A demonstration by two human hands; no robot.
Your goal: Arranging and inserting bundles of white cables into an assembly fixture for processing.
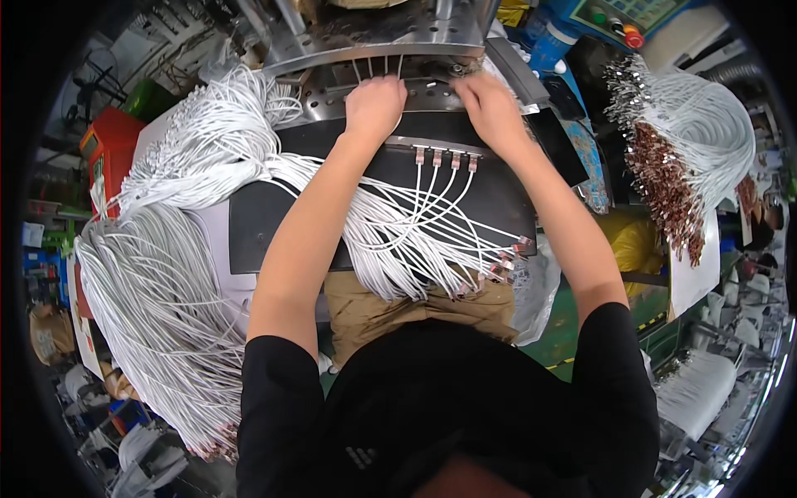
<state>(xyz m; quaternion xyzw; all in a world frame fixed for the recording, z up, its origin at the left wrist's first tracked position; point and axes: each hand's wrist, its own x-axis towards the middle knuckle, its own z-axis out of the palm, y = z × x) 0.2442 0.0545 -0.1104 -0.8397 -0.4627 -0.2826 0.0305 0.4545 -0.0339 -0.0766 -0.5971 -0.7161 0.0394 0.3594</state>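
Note:
My left hand [376,106] is closed at the lower block of a metal press [374,51]. Several thin white cables [386,65] rise from its fingers toward the press's upper plate. Farther right, my right hand [491,106] reaches to the end of the same block. Its thumb stands apart from the fingers, with nothing visible held; the fingertips are partly hidden. Between my forearms, several clear cable plugs [437,158] hang in a row from a narrow metal strip [432,144]. Below them a bundle of white cables [382,241] crosses the black board [266,232] and droops toward my lap.
Large heaps of white cables [149,307] lie at my left, beside a red box [116,145]. Another cable bundle [697,124] with copper-coloured ends is at the right. A control panel [639,21] with a red button and a blue bottle [552,46] stand at the back right.

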